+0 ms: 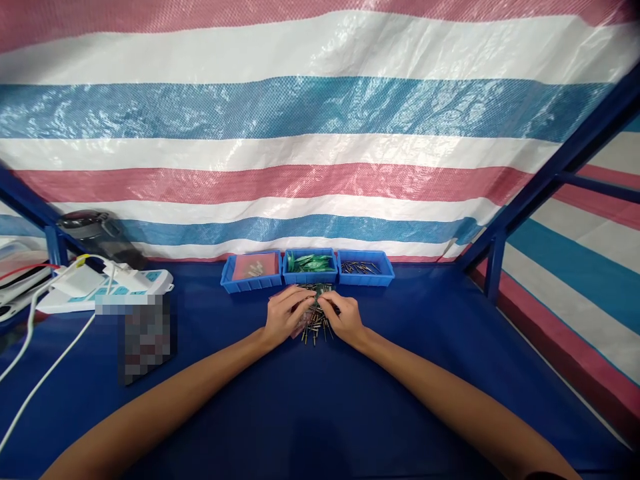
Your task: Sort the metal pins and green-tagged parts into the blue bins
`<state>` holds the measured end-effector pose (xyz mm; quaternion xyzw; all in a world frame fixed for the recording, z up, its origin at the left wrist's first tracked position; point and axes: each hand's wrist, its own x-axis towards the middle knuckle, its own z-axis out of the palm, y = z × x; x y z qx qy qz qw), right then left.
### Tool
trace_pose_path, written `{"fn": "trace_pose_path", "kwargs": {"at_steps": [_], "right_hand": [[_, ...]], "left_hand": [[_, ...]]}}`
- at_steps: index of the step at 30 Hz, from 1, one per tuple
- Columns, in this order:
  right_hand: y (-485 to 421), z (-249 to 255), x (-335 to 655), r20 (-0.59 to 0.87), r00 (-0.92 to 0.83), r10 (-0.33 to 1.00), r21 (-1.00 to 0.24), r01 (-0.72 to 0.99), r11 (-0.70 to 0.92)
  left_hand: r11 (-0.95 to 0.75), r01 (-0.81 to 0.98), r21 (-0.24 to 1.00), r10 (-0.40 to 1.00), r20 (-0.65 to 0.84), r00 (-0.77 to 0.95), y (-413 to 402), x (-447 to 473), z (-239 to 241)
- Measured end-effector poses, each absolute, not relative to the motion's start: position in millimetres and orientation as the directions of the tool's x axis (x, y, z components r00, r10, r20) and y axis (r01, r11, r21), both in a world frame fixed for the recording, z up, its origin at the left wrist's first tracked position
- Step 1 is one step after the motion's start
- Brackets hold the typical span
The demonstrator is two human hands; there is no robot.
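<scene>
My left hand (pixel 283 317) and my right hand (pixel 346 319) meet over a pile of slim metal pins (pixel 315 327), dark and brass-coloured. Fingers and thumb are pinched together on each side, the fingertips almost touching. Whatever they hold is too small to make out. Some clear pinkish plastic (pixel 299 327) lies beside my left fingers, and a bit of green shows behind the fingertips. Just beyond stand a blue bin (pixel 253 285) with a pink sheet and small pale pieces, a blue bin (pixel 310 276) of green packets, and a blue bin (pixel 370 280) with loose pins.
At the left a white power strip (pixel 135 293) carries plugs and white cables (pixel 31 320). Behind it stands a dark bottle (pixel 100 233). A blurred dark object (pixel 147 343) lies on the blue table (pixel 310 413). Blue frame posts (pixel 493 267) and a striped sheet (pixel 320 153) bound the table.
</scene>
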<state>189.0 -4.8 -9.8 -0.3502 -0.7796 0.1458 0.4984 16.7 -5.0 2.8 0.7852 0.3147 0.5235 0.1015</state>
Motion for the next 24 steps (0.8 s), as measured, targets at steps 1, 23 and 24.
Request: {"fn": "trace_pose_path", "kwargs": {"at_steps": [1, 23, 24], "right_hand": [[-4.6, -10.2, 188.9, 0.677, -0.264, 0.687, -0.569, 0.404, 0.716], [-5.3, -10.3, 188.9, 0.676, -0.242, 0.696, -0.585, 0.398, 0.707], [-5.5, -10.2, 189.2, 0.677, -0.238, 0.697, -0.589, 0.393, 0.706]], "left_hand": [[-0.782, 0.386, 0.489, 0.6, 0.759, 0.253, -5.0, 16.8, 2.7], [-0.772, 0.429, 0.468, 0.601, 0.757, 0.256, -2.7, 13.7, -3.5], [-0.773, 0.427, 0.47, 0.6, 0.759, 0.252, -2.2, 13.9, -3.7]]}}
